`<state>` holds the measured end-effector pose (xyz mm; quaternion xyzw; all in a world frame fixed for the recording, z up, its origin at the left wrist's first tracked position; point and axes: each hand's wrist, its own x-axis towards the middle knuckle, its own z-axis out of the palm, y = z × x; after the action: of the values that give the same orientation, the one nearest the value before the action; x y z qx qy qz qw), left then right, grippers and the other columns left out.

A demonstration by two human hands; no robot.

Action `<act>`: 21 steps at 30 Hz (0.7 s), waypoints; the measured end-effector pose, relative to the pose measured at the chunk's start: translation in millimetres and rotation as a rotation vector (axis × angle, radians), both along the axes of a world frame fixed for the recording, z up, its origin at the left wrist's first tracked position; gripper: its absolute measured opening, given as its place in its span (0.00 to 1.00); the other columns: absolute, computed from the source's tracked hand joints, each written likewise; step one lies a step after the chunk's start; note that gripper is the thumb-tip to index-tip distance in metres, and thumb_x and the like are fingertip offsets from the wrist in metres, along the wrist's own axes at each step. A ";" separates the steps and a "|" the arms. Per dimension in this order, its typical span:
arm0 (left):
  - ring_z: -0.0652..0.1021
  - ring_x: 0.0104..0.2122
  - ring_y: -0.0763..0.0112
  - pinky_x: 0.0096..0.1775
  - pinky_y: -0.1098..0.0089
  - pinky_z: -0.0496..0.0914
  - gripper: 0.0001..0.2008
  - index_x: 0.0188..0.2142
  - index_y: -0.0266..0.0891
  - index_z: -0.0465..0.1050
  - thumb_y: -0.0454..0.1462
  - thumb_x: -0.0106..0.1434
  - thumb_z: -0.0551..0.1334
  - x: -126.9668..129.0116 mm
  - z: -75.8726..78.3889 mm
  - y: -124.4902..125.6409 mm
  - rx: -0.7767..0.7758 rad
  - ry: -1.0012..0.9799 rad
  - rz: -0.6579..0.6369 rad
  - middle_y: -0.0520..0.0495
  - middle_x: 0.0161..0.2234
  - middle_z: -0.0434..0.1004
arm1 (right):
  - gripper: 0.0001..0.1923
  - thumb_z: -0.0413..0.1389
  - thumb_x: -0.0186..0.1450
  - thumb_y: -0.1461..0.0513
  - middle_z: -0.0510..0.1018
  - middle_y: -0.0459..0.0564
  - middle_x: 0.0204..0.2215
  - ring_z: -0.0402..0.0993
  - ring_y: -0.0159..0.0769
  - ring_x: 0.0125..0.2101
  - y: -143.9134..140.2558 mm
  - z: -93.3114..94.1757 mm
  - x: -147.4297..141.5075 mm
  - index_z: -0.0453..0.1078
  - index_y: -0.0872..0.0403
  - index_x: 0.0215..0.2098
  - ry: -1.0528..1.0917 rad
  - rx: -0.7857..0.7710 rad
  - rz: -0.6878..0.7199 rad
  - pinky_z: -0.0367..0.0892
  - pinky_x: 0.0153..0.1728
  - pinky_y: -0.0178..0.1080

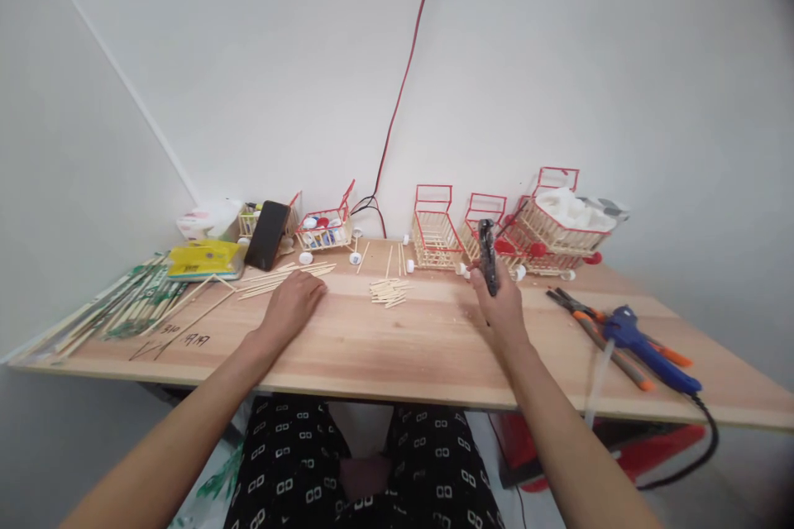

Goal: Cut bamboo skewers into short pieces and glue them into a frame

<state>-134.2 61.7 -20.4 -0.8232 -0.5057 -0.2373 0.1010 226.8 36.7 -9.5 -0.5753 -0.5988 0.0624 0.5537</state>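
My left hand (294, 302) lies low on the wooden table with its fingers loosely stretched to the right, at the near side of a bundle of long thin wooden sticks (264, 285). No object shows in it. Raised over the table, my right hand (501, 306) is closed round a dark hand tool (488, 256) that points up and away; its exact kind is not clear. Between the hands lies a small pile of short wooden sticks (389, 292). Several thin sticks (397, 259) lie just behind that pile.
Along the wall stand miniature stick carts (434, 235) with red handles; one holds bottle caps (322, 223), another white tissue (567, 208). At right lie a blue glue gun (645, 347) and orange-handled pliers (595, 331). A phone (268, 235) leans beside a yellow packet (204, 260).
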 end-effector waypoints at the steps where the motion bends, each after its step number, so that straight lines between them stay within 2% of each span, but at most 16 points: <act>1: 0.74 0.38 0.60 0.45 0.62 0.65 0.14 0.32 0.38 0.74 0.38 0.67 0.51 -0.8 -0.7 0.4 0.003 0.001 -0.001 0.43 0.34 0.78 | 0.19 0.50 0.63 0.48 0.76 0.50 0.33 0.71 0.40 0.33 -1.9 1.8 3.0 0.68 0.53 0.42 -0.047 -0.015 0.020 0.64 0.35 0.40; 5: 0.74 0.38 0.60 0.45 0.62 0.65 0.13 0.32 0.38 0.73 0.37 0.66 0.51 -3.8 -2.8 2.4 0.011 -0.007 -0.009 0.43 0.34 0.78 | 0.20 0.53 0.61 0.48 0.77 0.52 0.37 0.72 0.42 0.36 -16.9 7.0 21.0 0.68 0.52 0.45 -0.348 -0.117 0.111 0.64 0.36 0.40; 8: 0.73 0.38 0.60 0.44 0.62 0.66 0.13 0.33 0.37 0.74 0.37 0.66 0.51 -4.8 -3.6 3.3 0.019 -0.017 -0.011 0.42 0.34 0.78 | 0.22 0.55 0.59 0.47 0.77 0.52 0.40 0.73 0.44 0.38 -29.1 4.2 39.5 0.69 0.51 0.45 -0.554 -0.224 0.158 0.64 0.37 0.40; 12: 0.73 0.39 0.60 0.44 0.62 0.66 0.13 0.34 0.38 0.74 0.37 0.66 0.51 -5.5 -4.2 3.3 0.022 -0.031 0.000 0.42 0.35 0.77 | 0.25 0.55 0.57 0.44 0.77 0.54 0.39 0.74 0.45 0.36 -29.8 -7.2 72.3 0.72 0.51 0.43 -0.716 -0.338 0.045 0.64 0.34 0.41; 16: 0.73 0.39 0.60 0.44 0.63 0.66 0.13 0.34 0.38 0.74 0.37 0.66 0.51 -6.7 -4.1 3.3 0.009 -0.043 0.010 0.42 0.35 0.77 | 0.29 0.54 0.56 0.41 0.77 0.58 0.36 0.73 0.49 0.37 -18.4 -15.6 101.0 0.73 0.54 0.42 -0.836 -0.364 -0.057 0.64 0.38 0.45; 21: 0.73 0.38 0.59 0.43 0.62 0.66 0.14 0.34 0.37 0.74 0.38 0.66 0.51 -7.5 -4.1 4.6 0.007 -0.073 -0.013 0.42 0.34 0.77 | 0.32 0.51 0.57 0.39 0.77 0.60 0.37 0.72 0.52 0.41 -14.7 -20.9 108.3 0.72 0.56 0.43 -0.880 -0.366 -0.133 0.63 0.42 0.47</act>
<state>-141.6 66.3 -24.5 -0.8169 -0.5030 -0.2697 0.0838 335.1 22.0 -30.4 -0.6722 -0.7173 -0.1180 0.1401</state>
